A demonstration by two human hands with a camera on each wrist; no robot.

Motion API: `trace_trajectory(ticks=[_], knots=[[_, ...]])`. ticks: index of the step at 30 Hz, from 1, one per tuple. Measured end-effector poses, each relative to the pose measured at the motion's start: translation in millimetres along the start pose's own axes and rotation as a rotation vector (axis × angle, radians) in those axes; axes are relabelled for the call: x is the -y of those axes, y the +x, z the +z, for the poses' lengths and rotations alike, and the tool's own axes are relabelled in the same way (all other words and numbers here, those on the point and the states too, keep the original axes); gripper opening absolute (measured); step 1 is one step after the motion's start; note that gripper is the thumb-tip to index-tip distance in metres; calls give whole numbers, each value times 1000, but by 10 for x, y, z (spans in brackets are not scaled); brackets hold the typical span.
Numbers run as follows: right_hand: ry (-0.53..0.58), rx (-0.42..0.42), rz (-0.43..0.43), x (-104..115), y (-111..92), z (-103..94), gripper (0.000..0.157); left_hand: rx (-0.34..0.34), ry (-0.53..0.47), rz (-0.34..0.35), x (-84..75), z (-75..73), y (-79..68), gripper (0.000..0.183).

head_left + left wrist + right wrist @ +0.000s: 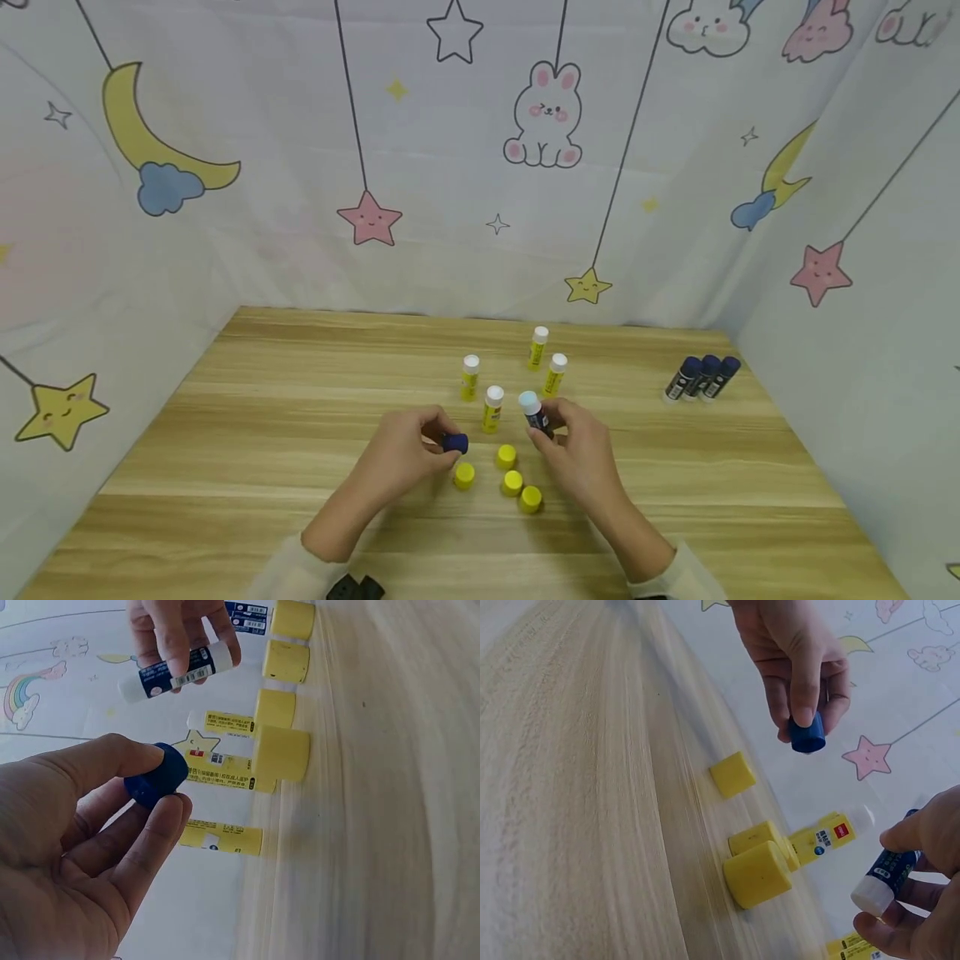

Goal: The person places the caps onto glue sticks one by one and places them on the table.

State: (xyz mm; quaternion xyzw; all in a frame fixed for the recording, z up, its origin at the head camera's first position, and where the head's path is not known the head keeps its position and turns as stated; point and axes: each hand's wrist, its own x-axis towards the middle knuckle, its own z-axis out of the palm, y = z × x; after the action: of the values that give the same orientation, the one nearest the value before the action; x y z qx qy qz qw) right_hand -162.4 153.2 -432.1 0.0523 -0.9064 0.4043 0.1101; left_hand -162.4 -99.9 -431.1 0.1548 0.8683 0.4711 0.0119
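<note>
Left hand (401, 446) pinches the blue cap (156, 776) between thumb and fingertips, above the near part of the desk (675, 492); I judge so small a grip is used because the cap is short and offers little to hold. Right hand (583, 446) grasps the navy glue stick (537, 419) round its labelled body, tilted, a white tip uppermost and clear of the fingers; I take this hold to leave both ends free, as my left wrist view shows white at each. Cap and stick are apart; by colour I read them as one set. Beyond the hands I count four yellow glue sticks (492, 412), upright, white tops showing, loosely spaced, probably stood on end for easy picking. Four yellow caps (464, 476) sit nearer the person, one off to the left, likely so placed to stay separate from the sticks. Three navy-capped sticks (681, 381) stand close together at the desk's far right, well apart from the rest; I presume they are grouped because all wear their caps.
</note>
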Motion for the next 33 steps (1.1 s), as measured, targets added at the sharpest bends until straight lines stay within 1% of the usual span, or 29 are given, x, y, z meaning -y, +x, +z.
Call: trace_trajectory(ticks=[6,10,13,18,25,29,33], knots=[[-99,-24,-83,-47,-27,-16,28,-53,-61,-53,56,-51,7,21],[-161,-34,-126,-48,-48,-34,30,-68,-106,-73,77,-75,15,21],[-198,-38,-154,-35,-71,-39,31,-69,-130,-83,93,-80,17,21],[-282,-47,-230,-15,-117,-34,33,-62,-156,-95,120,-82,13,20],[-370,-92,-394,-5,-175,-36,34,-36,-196,-81,143,-87,-5,19],[-406,-119,-475,-4,-194,-44,37,-35,-197,-74,145,-91,-10,19],[-410,-128,-528,6,-211,-56,38,-31,-202,-68,142,-94,-9,19]])
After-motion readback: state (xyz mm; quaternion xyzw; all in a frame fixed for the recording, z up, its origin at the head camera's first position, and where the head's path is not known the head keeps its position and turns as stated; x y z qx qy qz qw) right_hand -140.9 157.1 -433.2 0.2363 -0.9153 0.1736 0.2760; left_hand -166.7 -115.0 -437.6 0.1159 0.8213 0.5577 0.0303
